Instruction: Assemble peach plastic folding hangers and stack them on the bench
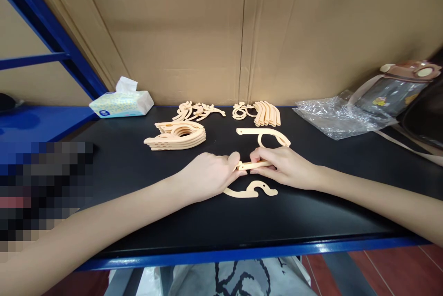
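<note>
Both hands meet over the black tabletop [166, 222], closed around a beige plastic folding-hanger arm [254, 165]. My left hand [212, 173] pinches its left end, where a small piece of the same plastic shows by the thumb. Fingers of my right hand [290, 166] grip it further right and hide the far part. Just below lies a flat beige hanger hook [247, 193], its left end covered by my left hand. Beyond the right hand rests another hanger arm [261, 131] with a curved part beneath it.
Behind sit a stack of folded hangers [178, 138], a pile of hooks [195, 112], some ring-shaped pieces [239, 111] and a row of arms [267, 113]. A tissue box [121, 103] stands at left; a plastic bag [342, 113] and water bottle [391, 90] at right. Cardboard [194, 33] backs the table.
</note>
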`<state>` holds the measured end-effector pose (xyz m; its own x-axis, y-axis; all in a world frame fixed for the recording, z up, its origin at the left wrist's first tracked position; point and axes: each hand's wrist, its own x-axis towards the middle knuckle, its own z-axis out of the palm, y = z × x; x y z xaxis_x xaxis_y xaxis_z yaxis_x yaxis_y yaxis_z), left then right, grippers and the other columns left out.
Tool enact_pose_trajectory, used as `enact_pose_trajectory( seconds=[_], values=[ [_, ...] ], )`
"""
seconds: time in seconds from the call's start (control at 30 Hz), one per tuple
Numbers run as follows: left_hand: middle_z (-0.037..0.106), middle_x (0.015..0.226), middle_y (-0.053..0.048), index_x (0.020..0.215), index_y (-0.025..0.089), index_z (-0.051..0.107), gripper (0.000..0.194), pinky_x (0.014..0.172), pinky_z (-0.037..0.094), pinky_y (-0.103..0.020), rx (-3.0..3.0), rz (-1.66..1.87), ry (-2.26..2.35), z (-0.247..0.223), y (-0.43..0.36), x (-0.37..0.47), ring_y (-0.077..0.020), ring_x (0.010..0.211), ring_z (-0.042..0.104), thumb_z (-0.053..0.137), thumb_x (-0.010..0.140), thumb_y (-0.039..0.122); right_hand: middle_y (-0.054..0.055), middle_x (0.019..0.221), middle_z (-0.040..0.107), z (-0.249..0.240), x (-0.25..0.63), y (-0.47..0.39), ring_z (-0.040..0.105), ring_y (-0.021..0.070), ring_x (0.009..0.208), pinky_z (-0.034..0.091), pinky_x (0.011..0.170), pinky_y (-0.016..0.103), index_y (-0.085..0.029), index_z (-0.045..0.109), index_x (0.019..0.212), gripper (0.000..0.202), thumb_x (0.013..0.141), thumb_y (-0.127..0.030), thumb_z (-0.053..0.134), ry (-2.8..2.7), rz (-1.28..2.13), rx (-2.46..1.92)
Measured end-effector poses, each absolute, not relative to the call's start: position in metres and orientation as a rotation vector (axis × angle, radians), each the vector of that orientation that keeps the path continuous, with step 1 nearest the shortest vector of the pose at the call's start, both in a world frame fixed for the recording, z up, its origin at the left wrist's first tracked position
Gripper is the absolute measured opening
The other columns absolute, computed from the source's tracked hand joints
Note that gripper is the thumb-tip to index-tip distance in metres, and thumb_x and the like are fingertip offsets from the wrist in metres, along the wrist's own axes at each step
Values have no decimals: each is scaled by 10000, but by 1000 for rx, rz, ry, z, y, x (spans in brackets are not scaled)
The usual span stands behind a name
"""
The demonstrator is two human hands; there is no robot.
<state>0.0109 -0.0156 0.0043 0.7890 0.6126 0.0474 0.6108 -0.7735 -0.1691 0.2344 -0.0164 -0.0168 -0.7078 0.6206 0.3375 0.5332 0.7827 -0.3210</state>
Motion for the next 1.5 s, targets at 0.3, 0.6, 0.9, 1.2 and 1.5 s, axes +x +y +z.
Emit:
enact_pose_trajectory(
  seconds=[0.3,0.6,0.9,1.2,1.5],
  values=[
    [645,702,-36,884,144,444,227,404,311,-266,-2744,85,-926,5,-15,11,-217,544,642,341,992,315,-34,695,539,-16,234,-16,464,81,534,338,514,199,-192,494,912,132,936,-321,478,-2537,347,-893],
    [592,639,-24,830,149,437,228,388,256,-266,-2678,29,-797,-1,-14,11,-205,492,616,360,979,303,-40,688,568,-15,234,-16,461,72,519,330,508,193,-197,500,882,156,921,-348,506,-2517,384,-874],
    [565,594,-30,814,150,432,196,387,227,-250,-2598,-44,-757,-4,-16,10,-190,456,589,382,963,268,-36,688,580,-12,231,-16,532,96,610,370,566,199,-202,487,893,176,936,-373,476,-2533,461,-896],
    [565,602,-18,759,156,449,260,410,201,-273,-2519,-162,-703,-4,-19,8,-172,483,597,405,963,311,-1,769,637,-7,229,-15,570,111,665,413,626,219,-187,538,1006,198,949,-356,453,-2556,535,-910],
    [549,564,-7,722,155,462,368,415,205,-277,-2565,-257,-651,-5,-16,8,-165,462,577,318,996,355,17,801,657,-9,231,-14,588,118,686,415,630,226,-181,600,967,220,944,-357,469,-2557,476,-849]
  ],
)
